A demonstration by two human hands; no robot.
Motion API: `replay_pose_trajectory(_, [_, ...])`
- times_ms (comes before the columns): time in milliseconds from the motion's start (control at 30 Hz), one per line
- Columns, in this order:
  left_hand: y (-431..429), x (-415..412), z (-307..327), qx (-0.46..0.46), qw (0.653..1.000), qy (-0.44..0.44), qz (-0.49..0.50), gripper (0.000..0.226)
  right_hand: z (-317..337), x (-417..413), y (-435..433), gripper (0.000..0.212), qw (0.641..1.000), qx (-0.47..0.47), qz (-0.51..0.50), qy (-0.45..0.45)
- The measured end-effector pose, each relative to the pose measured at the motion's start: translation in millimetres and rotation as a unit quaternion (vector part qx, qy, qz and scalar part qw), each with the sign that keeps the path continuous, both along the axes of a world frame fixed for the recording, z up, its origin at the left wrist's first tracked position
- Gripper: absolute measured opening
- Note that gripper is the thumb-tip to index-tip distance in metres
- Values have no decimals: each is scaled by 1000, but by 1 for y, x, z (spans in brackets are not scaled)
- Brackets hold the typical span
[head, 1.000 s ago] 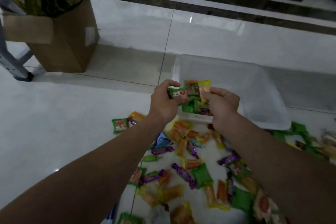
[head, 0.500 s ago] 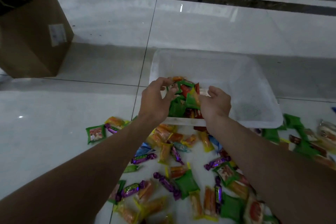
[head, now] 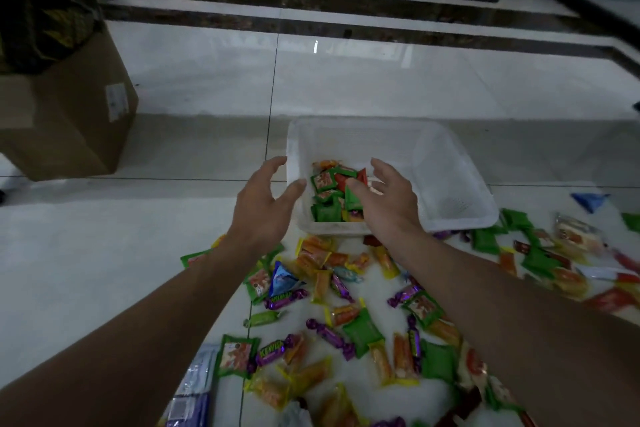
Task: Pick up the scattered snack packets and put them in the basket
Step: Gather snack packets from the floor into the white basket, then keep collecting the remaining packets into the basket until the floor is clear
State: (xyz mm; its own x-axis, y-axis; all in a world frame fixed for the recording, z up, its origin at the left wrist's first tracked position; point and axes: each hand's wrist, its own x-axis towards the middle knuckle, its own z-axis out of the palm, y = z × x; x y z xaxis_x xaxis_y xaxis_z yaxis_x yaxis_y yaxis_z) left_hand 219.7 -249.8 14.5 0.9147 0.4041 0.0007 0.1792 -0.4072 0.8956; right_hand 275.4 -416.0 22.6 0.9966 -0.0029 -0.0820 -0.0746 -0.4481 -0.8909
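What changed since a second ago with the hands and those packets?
Both hands let go. A second ago the left hand and right hand gripped a bunch of snack packets over the basket; now their fingers are spread and empty, and the bunch lies in the basket's near left corner. Unchanged: the basket on the floor, many scattered packets in front of it, the cardboard box to the left.

Basket (head: 446,180): white mesh plastic, rectangular, upright on the floor.
Packets in basket (head: 327,189): a small heap of green, red and orange ones in its near left corner.
Scattered packets (head: 362,331): green, orange, yellow, purple and blue, strewn on the floor just before the basket and to its right.
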Motion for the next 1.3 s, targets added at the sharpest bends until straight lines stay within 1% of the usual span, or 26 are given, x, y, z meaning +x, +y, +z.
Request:
replay_pose_trajectory(67, [2,-10,15,-23,1000,-9,-4,48,11,-16,-4,62,1000,-7,4,1])
replay_pose_trajectory(200, [-5,-27,38,-24,998,-26,-47,49,35,-45,-18,67,1000,-29,-12,3])
replay_pose_trajectory(300, [-21,-35,54,-46,996,-28,-69,48,57,-62,-31,70,999,-46,-16,8])
replay_pose_trajectory(433, [-46,-47,84,-76,994,-27,-76,43,103,-80,-49,66,998,-55,-31,21])
replay_pose_trajectory(500, [-57,-54,103,-98,991,-35,-80,42,127,-86,-57,62,999,-30,-36,27])
replay_pose_trajectory(600, [-68,-55,130,-129,986,-44,-91,40,155,-89,-66,55,998,40,-30,25])
replay_pose_trajectory(733, [-73,-47,178,-166,982,-56,-70,37,192,-86,-73,50,995,87,-36,10])
replay_pose_trajectory(800, [-75,-51,216,-182,980,-50,-59,35,226,-89,-77,49,993,108,-41,12])
replay_pose_trajectory(900, [-80,-74,287,-210,977,-11,-45,31,293,-109,-89,46,992,121,-36,25])
replay_pose_trajectory(1033, [-88,-127,407,-268,961,54,-29,24,404,-160,-122,41,991,110,-30,69])
replay_pose_trajectory(1100, [-90,-162,475,-256,961,92,-39,20,466,-195,-143,38,988,110,-44,99])
replay_pose_trajectory(1200, [-93,-215,579,-224,962,136,-73,21,560,-251,-171,29,978,127,-70,151])
replay_pose_trajectory(1300, [-102,-259,663,-211,957,165,-111,20,642,-305,-201,27,973,119,-99,172])
